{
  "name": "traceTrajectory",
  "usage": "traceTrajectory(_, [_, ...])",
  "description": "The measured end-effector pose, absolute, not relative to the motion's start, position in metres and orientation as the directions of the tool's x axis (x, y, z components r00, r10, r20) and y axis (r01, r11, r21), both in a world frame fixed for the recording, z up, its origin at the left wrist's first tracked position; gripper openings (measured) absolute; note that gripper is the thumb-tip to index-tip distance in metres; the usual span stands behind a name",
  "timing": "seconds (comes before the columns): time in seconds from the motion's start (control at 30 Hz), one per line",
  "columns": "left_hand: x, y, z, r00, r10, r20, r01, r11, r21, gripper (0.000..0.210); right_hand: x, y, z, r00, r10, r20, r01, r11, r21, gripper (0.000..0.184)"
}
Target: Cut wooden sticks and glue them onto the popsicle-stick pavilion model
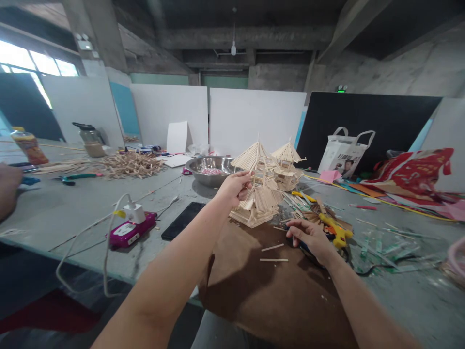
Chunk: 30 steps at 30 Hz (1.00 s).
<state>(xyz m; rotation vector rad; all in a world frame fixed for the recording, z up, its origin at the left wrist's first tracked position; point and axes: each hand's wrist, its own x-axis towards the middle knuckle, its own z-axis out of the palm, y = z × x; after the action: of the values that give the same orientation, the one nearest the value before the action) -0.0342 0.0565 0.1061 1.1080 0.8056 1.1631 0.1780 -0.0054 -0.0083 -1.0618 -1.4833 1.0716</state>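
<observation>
A model pagoda (256,198) built of thin wooden sticks, with tiered sloping roofs, stands in front of me. My left hand (238,185) is at its left side, fingers closed in a pinch on an upper part of it; the exact piece is hidden. To the right and lower, my right hand (308,237) curls over a dark blue-handled tool (303,248), mostly covered by the hand. A yellow glue gun (337,231) lies just beyond that hand. Two loose wooden sticks (273,260) rest on the brown board (269,295) between my forearms.
Behind are a second stick model (288,167) and a steel bowl (209,172). Leftward lie a black phone (183,220), a purple power strip (132,230) with looping cables and a stick pile (127,166). Glue sticks (385,247) lie right. Another person's hand (9,189) is far left.
</observation>
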Motion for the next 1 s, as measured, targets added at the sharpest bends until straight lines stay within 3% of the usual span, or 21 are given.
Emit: traceTrajectory(1.0, [-0.0355, 0.0569, 0.1043, 0.220, 0.974, 0.060, -0.305, 0.010, 0.952, 0.012, 0.1766, -0.0065, -0.0061, -0.146, 0.967, 0.210, 0.078, 0.223, -0.972, 0.027])
